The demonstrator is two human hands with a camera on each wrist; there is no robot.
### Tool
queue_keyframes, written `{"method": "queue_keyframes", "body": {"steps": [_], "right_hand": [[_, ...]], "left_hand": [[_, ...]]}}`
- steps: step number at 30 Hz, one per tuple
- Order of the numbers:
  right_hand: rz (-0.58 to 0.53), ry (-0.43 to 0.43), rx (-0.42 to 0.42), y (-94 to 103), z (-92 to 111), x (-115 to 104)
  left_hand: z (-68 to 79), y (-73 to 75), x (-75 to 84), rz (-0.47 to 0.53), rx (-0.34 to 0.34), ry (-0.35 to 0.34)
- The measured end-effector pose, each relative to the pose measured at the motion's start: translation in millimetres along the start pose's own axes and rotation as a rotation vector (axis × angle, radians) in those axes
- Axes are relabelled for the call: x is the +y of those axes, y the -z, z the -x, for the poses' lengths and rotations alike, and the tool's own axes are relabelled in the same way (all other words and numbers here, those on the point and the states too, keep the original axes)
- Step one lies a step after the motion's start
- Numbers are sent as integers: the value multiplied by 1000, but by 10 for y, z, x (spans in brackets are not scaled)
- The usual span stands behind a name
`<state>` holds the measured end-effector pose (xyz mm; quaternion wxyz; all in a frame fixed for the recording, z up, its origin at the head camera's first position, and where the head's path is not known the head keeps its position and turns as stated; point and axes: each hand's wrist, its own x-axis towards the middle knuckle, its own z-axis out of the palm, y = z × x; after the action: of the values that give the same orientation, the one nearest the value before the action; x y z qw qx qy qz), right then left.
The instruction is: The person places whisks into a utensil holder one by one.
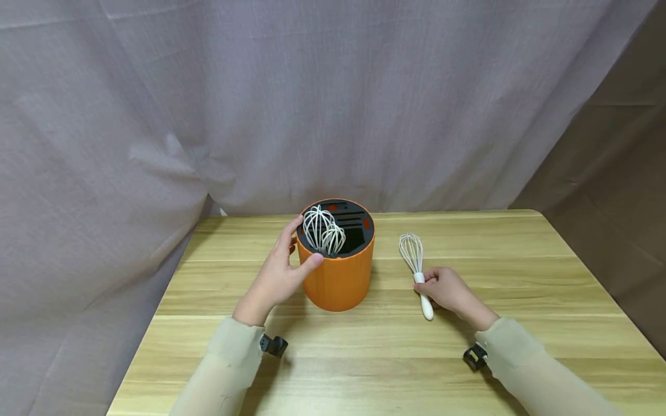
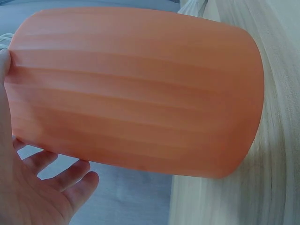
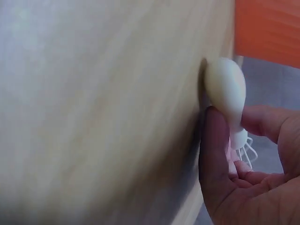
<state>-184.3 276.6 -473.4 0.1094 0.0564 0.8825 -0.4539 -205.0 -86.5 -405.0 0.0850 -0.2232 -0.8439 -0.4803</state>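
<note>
An orange utensil holder [image 1: 337, 283] with a black slotted top [image 1: 354, 238] stands upright on the table. Two white whisks, a larger one [image 1: 317, 222] and a smaller one [image 1: 333, 238], stick up from its left part; their handles are hidden inside. My left hand [image 1: 278, 274] holds the holder at its left side, thumb at the front rim and fingers [image 2: 77, 180] round the side. To the right of the holder, my right hand [image 1: 447, 289] pinches another white whisk [image 1: 419, 277] by its handle [image 3: 226, 86], wires pointing away. Whether the handle touches the table cannot be told.
Both hands work over a light wooden table [image 1: 385, 370]. A grey curtain [image 1: 333, 104] hangs behind its back edge, and a brown cloth [image 1: 624, 190] hangs at the right. Black camera mounts [image 1: 273, 345] sit at both wrists.
</note>
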Motion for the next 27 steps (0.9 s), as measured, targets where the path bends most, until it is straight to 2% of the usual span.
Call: {"method": "queue_keyframes", "body": {"steps": [4,7,13,19,27], "right_hand": [[-65,26,-6,43,21,-33],[-123,87,7,86,43,-111],[-213,215,61,196,140,-380],[-251,307,116,306,250,-664],[-356,429,186,346,317,-1021]], "left_hand": [[-2,-3,6,1,2,3],[0,0,8,3,3,6],[3,2,5,6,1,8],[-3,-2,3,12,2,5],[-5,-4,-5,8,4,7]]}}
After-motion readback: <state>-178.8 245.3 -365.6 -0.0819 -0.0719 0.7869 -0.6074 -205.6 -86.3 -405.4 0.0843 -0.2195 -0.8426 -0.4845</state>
